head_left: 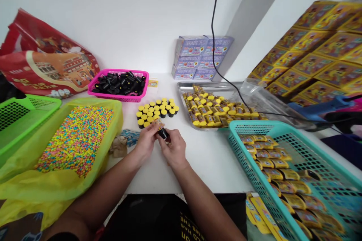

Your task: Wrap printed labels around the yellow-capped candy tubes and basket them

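Note:
Close over the white table, both hands meet around a small clear bottle with a black cap [163, 133]. My left hand [145, 141] pinches its clear, labelled end. The fingers of my right hand [175, 148] are closed around the black part, hiding some of it. Just beyond the hands stands a cluster of black caps with yellow tops [154, 111]. A crumpled cloth [128, 136] and a brown wad [118, 147] lie left of my left hand.
A yellow-lined bin of coloured candy beads [79, 135] and a pink basket [118, 98] of black caps stand left. Right are a metal tray [181, 86] of yellow-ended bottles, a teal basket [249, 175], stacked boxes [316, 52] and a blue glue gun [319, 107]. A black cable [214, 15] hangs down.

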`<control>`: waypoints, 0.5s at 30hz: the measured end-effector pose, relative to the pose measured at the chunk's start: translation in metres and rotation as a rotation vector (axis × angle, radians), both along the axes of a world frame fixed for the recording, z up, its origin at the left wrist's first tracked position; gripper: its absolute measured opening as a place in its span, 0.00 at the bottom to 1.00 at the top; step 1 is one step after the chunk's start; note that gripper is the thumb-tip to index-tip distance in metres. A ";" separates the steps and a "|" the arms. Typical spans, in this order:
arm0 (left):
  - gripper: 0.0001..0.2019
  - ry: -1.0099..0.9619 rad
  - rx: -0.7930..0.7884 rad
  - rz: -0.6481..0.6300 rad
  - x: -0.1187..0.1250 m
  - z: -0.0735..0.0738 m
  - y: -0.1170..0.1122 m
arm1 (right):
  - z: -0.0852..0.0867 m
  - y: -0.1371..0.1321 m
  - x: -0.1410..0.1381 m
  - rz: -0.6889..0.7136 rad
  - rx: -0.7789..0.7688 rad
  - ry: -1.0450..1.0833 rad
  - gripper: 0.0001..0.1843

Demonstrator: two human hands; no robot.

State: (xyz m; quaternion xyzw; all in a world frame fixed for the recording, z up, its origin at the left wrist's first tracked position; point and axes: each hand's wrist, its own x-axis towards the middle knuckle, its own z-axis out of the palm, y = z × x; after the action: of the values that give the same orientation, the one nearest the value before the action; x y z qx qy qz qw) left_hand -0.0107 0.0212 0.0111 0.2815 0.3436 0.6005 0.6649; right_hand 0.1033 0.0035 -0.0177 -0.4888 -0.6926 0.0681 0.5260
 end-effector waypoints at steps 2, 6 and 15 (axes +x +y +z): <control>0.15 0.009 -0.003 0.019 0.001 -0.001 0.001 | 0.000 0.000 -0.001 0.000 -0.001 -0.013 0.10; 0.14 0.036 0.017 0.071 0.006 -0.002 -0.002 | -0.001 0.000 -0.001 -0.005 0.004 -0.050 0.09; 0.17 -0.022 -0.014 0.048 0.008 0.000 -0.007 | -0.004 0.001 -0.001 -0.012 0.054 -0.067 0.09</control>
State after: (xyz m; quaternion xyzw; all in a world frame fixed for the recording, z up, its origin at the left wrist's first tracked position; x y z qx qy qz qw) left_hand -0.0027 0.0146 0.0112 0.2619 0.3470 0.6171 0.6559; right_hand 0.1026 0.0044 -0.0217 -0.4806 -0.7085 0.0302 0.5160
